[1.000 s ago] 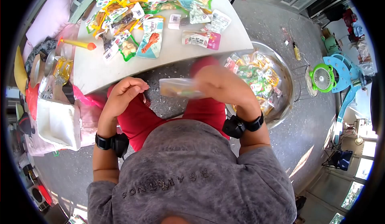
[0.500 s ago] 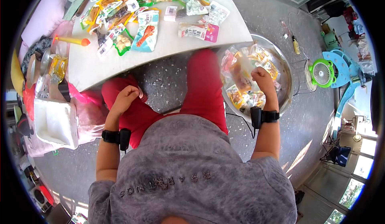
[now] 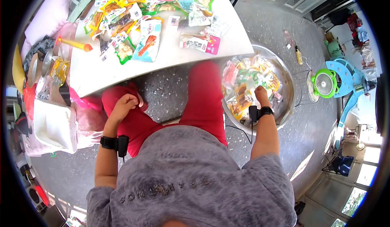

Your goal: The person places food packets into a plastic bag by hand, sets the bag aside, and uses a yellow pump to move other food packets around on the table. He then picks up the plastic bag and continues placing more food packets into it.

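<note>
Low inside a wide metal basin [image 3: 289, 101], my right hand [image 3: 262, 94] is closed at the edge of a clear-and-brown snack packet [image 3: 243, 98]. Its fingertips are partly hidden. Many wrapped snack packets lie under and around it. My left hand [image 3: 125, 106] rests by my left thigh, fingers curled in with nothing seen between them. On the white table [image 3: 91, 74], a blue-and-white drumstick packet [image 3: 149, 40] lies near the front edge, with a pink-and-white packet [image 3: 200, 43] to its right. A green-edged packet [image 3: 123, 50] lies to its left.
Snack packets are heaped on the table's far part. A yellow-orange stick-shaped thing [image 3: 75, 44] lies at the table's left. A white tub [image 3: 55, 125] stands left of my legs. Right of the basin are a green fan [image 3: 326, 83], a wire rack and a blue chair [image 3: 343, 74].
My right hand has lowered with the packet, which was tilted above the heap and is now down among the others in the basin. My left hand stays curled in about the same place.
</note>
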Motion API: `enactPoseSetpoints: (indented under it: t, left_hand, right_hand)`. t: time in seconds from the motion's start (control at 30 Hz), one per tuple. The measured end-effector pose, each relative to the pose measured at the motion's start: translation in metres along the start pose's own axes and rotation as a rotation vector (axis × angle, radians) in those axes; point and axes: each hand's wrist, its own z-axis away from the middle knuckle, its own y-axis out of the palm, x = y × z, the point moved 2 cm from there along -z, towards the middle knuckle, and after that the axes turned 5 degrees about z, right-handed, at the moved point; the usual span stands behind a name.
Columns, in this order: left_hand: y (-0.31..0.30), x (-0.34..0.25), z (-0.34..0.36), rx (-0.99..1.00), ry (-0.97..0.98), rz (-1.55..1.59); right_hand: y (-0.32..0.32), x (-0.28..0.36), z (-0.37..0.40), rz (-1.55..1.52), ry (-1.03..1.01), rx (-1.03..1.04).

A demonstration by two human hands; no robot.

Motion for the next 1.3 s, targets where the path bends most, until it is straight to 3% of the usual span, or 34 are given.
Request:
enactPoseSetpoints:
  t: [0.17,0.27,0.37,0.43,0.57,0.7,0.9,0.93,0.97,1.0,1.03,1.1,1.17,1.23,1.3]
  left_hand:
    - [0.002,-0.004,0.003,-0.045,-0.023,0.080]
    - [0.002,-0.005,0.002,-0.037,-0.025,0.085]
    - [0.004,-0.007,0.002,-0.038,-0.029,0.100]
    - [0.004,-0.007,0.002,-0.033,-0.029,0.102]
    - [0.000,-0.004,0.003,-0.034,-0.020,0.089]
    - [-0.007,-0.012,0.013,-0.113,0.004,0.271]
    - [-0.100,-0.015,0.054,-0.562,0.260,0.309]
    - [-0.124,-0.012,0.065,-0.705,0.351,0.146]
    - [-0.157,-0.006,0.078,-0.860,0.333,-0.326]
    - [-0.190,0.012,0.089,-1.053,0.441,-0.584]
    - [-0.193,-0.004,0.109,-1.188,0.321,-0.623]
    - [-0.233,0.009,0.137,-1.368,0.267,-1.009]
    - [-0.253,0.021,0.161,-1.487,-0.035,-1.101]
    - [-0.278,0.054,0.176,-1.527,-0.228,-1.121]
    - [-0.307,0.093,0.188,-1.329,-0.315,-0.977]
  right_hand:
    - [-0.056,0.021,-0.033,0.149,0.131,-0.143]
    - [-0.067,0.030,-0.049,0.299,0.103,-0.308]
    - [-0.051,0.047,-0.050,0.075,-0.028,-0.313]
    - [-0.034,0.065,-0.043,0.033,0.020,-0.134]
    - [0.009,0.094,-0.020,-0.125,-0.060,-0.026]
    - [0.019,0.129,-0.004,-0.356,-0.174,-0.065]
    - [-0.018,0.217,0.023,-0.677,-0.311,-0.036]
    - [-0.028,0.235,0.032,-0.725,-0.332,-0.020]
    - [-0.038,0.255,0.043,-0.795,-0.351,-0.021]
    - [-0.046,0.271,0.052,-0.760,-0.396,-0.058]
    - [-0.049,0.282,0.059,-0.724,-0.438,-0.097]
    - [-0.042,0.293,0.065,-0.609,-0.594,-0.232]
    - [-0.040,0.299,0.069,-0.517,-0.708,-0.319]
    - [-0.040,0.304,0.071,-0.454,-0.786,-0.353]
    - [-0.040,0.306,0.070,-0.461,-0.778,-0.370]
